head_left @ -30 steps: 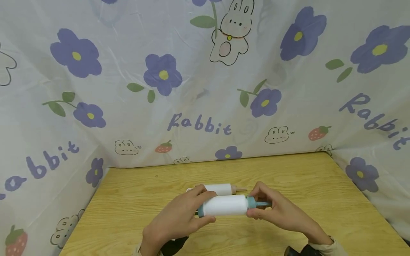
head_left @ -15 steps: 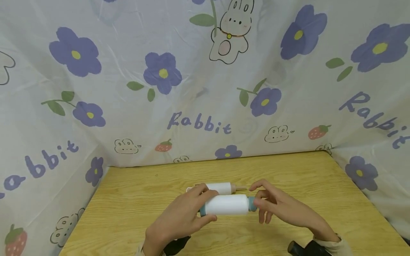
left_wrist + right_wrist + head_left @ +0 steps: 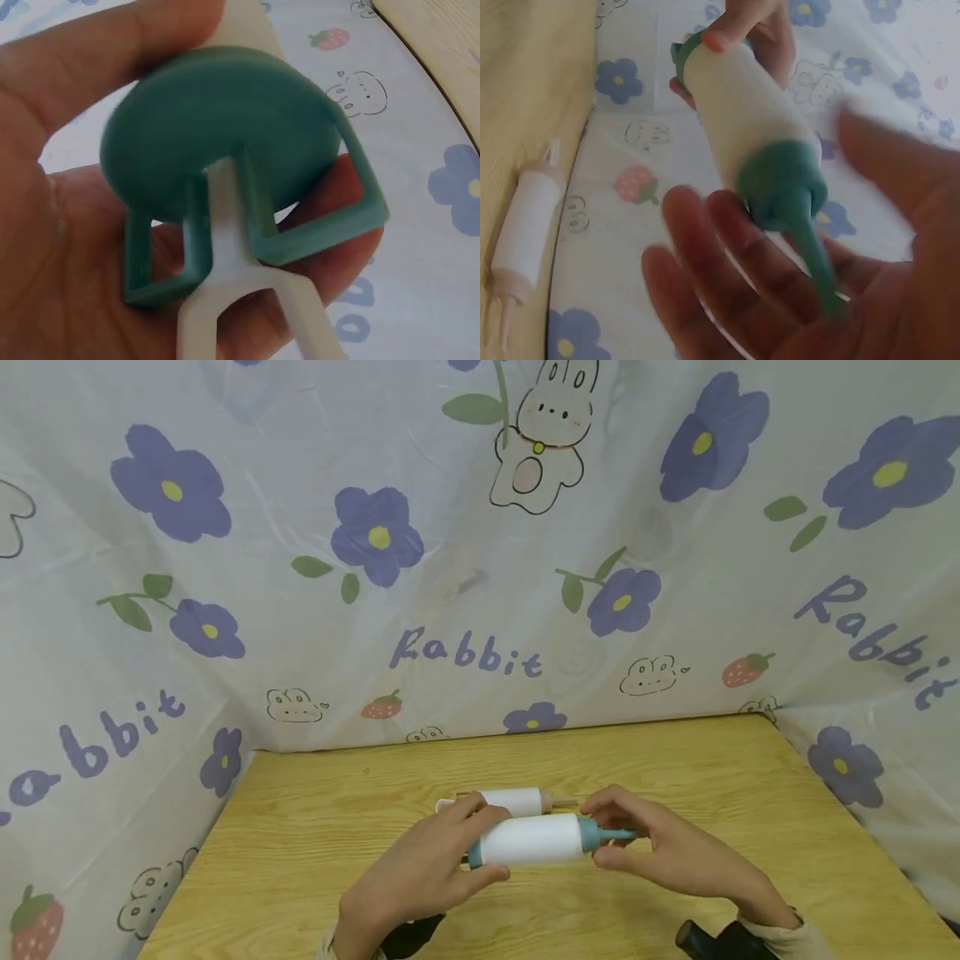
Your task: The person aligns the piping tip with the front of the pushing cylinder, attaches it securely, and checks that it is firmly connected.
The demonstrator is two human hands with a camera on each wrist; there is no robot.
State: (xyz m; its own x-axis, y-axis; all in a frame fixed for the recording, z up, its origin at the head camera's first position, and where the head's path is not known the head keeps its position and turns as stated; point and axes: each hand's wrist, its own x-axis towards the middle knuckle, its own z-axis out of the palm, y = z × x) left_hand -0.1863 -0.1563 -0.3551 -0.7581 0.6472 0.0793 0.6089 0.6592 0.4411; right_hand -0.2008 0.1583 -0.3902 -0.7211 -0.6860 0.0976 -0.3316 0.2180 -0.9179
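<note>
A white piping syringe with teal ends is held level above the table. My left hand grips it by its left end, thumb on the near side. In the left wrist view, the round teal end cap with its finger loops and a white plunger handle faces the palm. My right hand is around the teal nozzle at the other end, its fingers spread and slightly bent. The thumb stands apart from the teal collar; the nozzle tip points toward the palm.
A second white syringe with beige ends lies on the wooden table behind the held one, partly covered by the left hand. A fabric backdrop printed with flowers and rabbits rises at the back and both sides.
The right hand's fingers drew away from the teal collar, opened out, then came round the nozzle again. The syringe shifted slightly right. The left hand kept its grip.
</note>
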